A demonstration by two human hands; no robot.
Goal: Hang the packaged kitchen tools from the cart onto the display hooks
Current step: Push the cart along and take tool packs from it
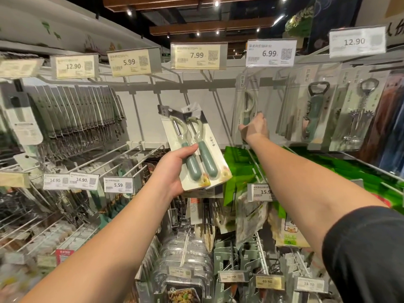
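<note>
Holding two packaged peelers [197, 147] fanned one over the other, the left hand [175, 169] has its thumb across their sage-green handles and its fingers behind the cards. Each peeler sits on a white backing card under clear plastic, with a curved pale-green head, a steel blade and a small flower print at the card's lower corner; a hang hole shows at the top of the right-hand card. The pair is tilted, tops leaning left, in front of the bare white back panel [175, 119] below the 7.99 price tag [197, 56].

To the right and farther up, the right hand [254, 127] grips the lower part of a third packaged peeler [246, 103], fingers curled round its card, under the 6.99 price tag [270, 53]. Whether this pack's top is on its hook cannot be told. Just to its right hang packaged bottle openers [312, 110] and then corkscrews [358, 110]. Far left, a dense row of grey-carded packs [83, 110] fills the hooks, and green bags [240, 171] lie below the right hand.
</note>
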